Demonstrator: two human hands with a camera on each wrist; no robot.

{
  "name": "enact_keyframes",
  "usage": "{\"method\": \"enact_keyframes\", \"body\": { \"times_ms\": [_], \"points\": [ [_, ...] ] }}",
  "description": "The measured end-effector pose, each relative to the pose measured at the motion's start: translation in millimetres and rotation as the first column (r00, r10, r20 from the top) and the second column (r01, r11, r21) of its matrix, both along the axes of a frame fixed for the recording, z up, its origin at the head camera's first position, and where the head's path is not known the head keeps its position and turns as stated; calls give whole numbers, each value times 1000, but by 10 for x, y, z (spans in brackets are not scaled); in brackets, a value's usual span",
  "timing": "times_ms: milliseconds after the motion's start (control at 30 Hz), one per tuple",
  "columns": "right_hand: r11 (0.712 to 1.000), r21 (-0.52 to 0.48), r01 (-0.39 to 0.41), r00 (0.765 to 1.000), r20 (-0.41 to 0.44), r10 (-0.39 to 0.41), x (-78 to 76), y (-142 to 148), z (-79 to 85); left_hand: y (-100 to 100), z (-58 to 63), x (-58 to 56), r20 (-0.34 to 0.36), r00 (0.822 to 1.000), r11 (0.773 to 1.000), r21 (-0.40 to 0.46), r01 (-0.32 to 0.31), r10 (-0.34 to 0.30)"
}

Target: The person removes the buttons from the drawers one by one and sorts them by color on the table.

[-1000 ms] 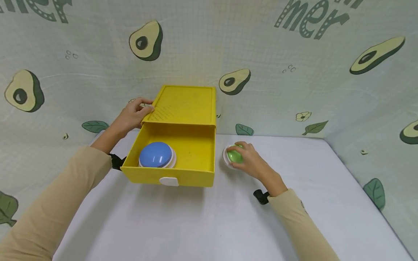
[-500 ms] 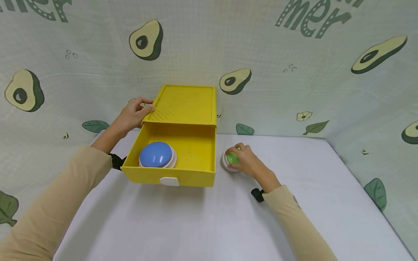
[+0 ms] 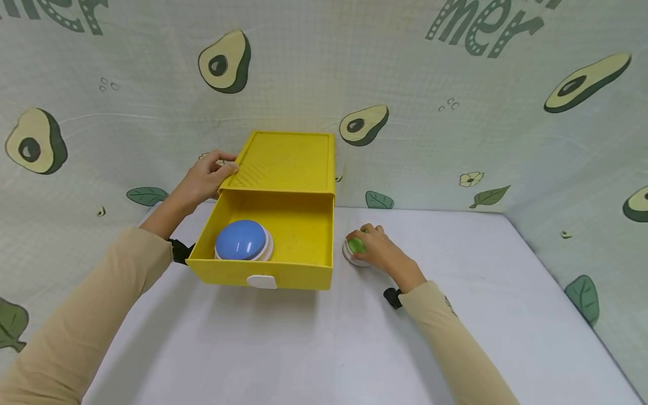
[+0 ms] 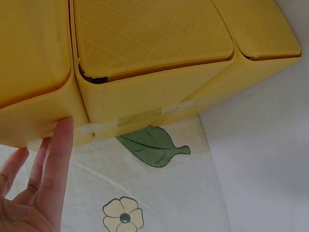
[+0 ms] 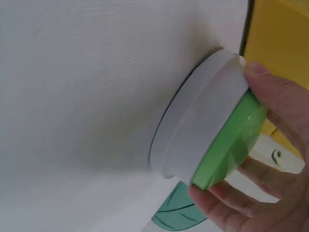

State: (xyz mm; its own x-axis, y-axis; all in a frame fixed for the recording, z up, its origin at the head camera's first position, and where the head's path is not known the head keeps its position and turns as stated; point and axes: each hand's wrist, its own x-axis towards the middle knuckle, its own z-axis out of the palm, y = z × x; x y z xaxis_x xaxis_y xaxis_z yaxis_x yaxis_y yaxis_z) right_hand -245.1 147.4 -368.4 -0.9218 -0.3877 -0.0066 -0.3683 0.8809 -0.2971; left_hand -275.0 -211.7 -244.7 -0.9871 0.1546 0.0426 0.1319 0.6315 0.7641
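My right hand (image 3: 377,248) grips a round buzzer button (image 5: 231,140) with a green dome and white base, thumb on one side and fingers on the other. Its base sits close over the white table, just right of the yellow drawer unit (image 3: 286,160). The unit's top drawer (image 3: 304,274) is pulled out, with a white knob on its front. Inside, at the left, lies a larger blue-domed button (image 3: 242,241) on a white base. My left hand (image 3: 205,175) touches the unit's left side near its top; in the left wrist view its fingers (image 4: 59,159) are straight against the yellow wall.
Stacked drawer sections (image 4: 154,43) show in the left wrist view, with clear tape across their sides. The white table (image 3: 455,253) reaches to a cloth backdrop (image 3: 304,67) printed with avocados and leaves, standing behind and at both sides.
My right hand has moved slightly left and toward me, bringing the green button a little nearer the drawer. The left hand, drawer and blue button stay put.
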Motion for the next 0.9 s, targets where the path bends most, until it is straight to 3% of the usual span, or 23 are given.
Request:
{"method": "enact_keyframes", "body": {
  "times_ms": [467,900],
  "points": [
    [997,64,53,994,93,-58,-42,-97,40,2,-9,-12,-2,1000,1000,4,1,-1],
    [998,62,4,996,92,-9,-22,-62,48,-1,-19,3,-13,1000,1000,-1,-8,8]
  ]
}}
